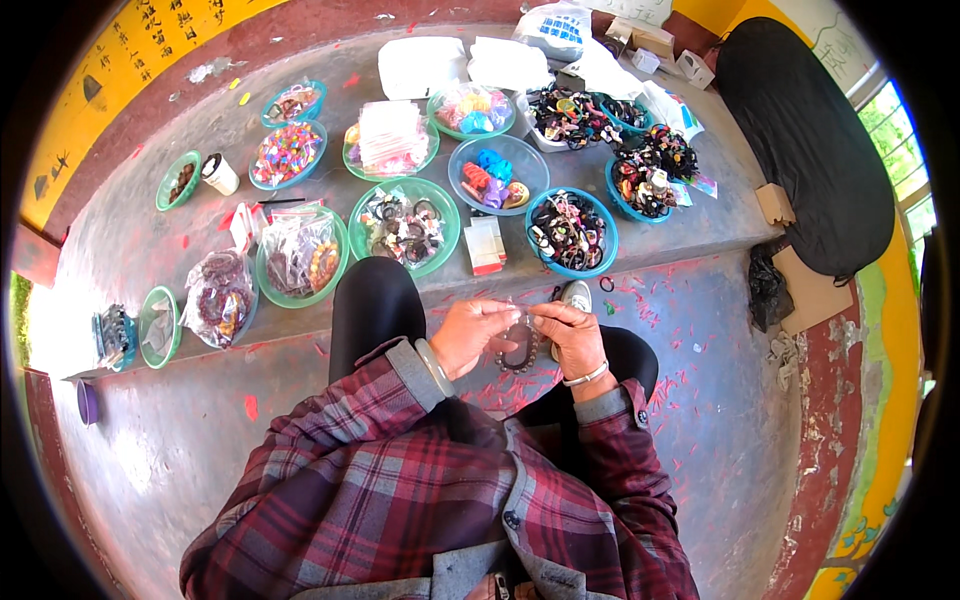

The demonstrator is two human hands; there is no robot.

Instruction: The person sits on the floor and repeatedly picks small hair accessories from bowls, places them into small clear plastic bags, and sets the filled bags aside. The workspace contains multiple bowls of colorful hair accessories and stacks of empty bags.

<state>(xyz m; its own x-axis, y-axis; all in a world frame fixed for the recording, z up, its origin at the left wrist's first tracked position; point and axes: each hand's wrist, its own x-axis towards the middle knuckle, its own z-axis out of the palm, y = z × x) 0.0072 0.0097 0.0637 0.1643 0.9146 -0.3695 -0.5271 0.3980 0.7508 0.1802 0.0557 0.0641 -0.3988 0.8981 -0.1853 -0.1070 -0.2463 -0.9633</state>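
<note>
Grey floor (pixel 190 480), yellow-and-maroon walls (pixel 895 330), bright barred window (pixel 890 135)

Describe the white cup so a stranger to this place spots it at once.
Find the big raised grey ledge. On its left half, look between a small green bowl and a blue bowl of colourful pieces. The white cup there is narrow with a dark top, unlike the wide bowls beside it.
</note>
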